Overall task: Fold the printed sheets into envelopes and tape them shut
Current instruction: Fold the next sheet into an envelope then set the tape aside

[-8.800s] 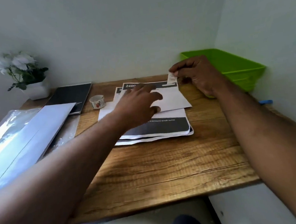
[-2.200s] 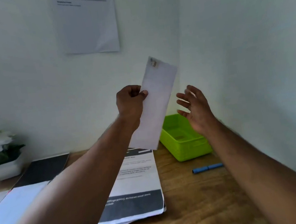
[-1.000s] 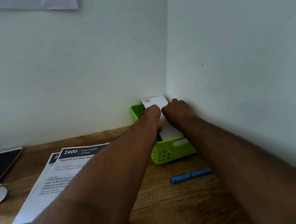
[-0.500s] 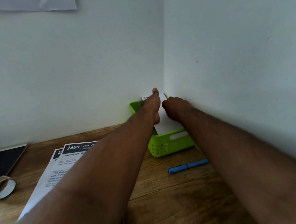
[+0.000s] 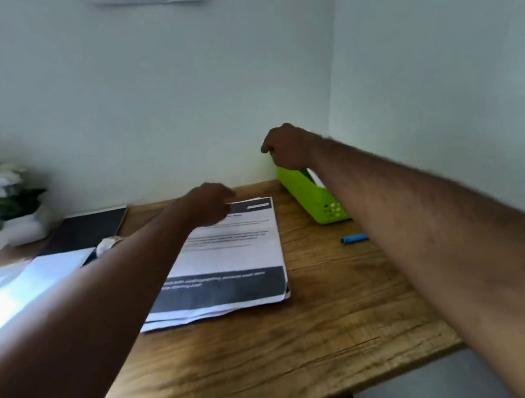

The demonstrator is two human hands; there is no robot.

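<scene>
Head view, printed sheets [image 5: 228,260] stacked flat, black-banded, left hand [image 5: 211,202] and right hand [image 5: 286,147] curled empty.

- One head-worn view only, looking forward and down across the brown wooden desk [image 5: 334,337] toward a pale wall corner.
- Both forearms reach in from the near edge.
- Wide angle; the frame is blurred.

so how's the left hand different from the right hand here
The left hand is low over the top edge of the printed sheets, while the right hand hangs higher, above the green basket in the corner. The left hand is blurred, the right hand sharper. The right hand's fingers curl downward; the left hand's fingers cannot be made out. Both reach forward with bare forearms, and neither visibly holds anything.
</scene>
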